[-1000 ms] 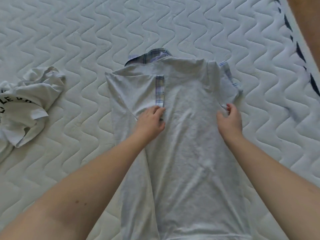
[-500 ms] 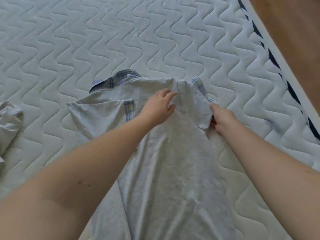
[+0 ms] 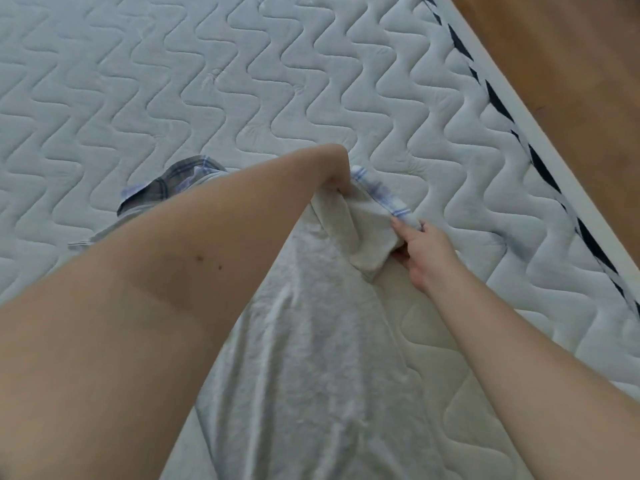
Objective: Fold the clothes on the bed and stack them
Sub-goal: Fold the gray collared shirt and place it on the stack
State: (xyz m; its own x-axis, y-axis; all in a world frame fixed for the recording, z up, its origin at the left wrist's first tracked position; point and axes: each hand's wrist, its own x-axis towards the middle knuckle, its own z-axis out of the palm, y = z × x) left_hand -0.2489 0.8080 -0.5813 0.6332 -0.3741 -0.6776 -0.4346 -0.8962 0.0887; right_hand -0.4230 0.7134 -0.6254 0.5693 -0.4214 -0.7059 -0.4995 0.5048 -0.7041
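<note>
A grey shirt (image 3: 311, 358) with a plaid collar (image 3: 173, 181) and plaid sleeve trim lies lengthwise on the white quilted mattress (image 3: 242, 81). My left hand (image 3: 337, 183) reaches across to the shirt's right shoulder; the wrist hides most of it, and the fingers seem to grip the cloth there. My right hand (image 3: 420, 252) pinches the right sleeve (image 3: 372, 233) at its plaid cuff, thumb under and fingers on top. The sleeve is lifted and bunched between the two hands. My left forearm covers the shirt's left half.
The mattress edge with a dark striped band (image 3: 540, 168) runs diagonally at the right. Beyond it lies a wooden floor (image 3: 571, 64). Bare quilted mattress stretches above and to the left of the shirt.
My left hand moved from the shirt's middle to its right shoulder. My right hand took hold of the right sleeve. The view swung right, and the crumpled white shirt at the left left the frame.
</note>
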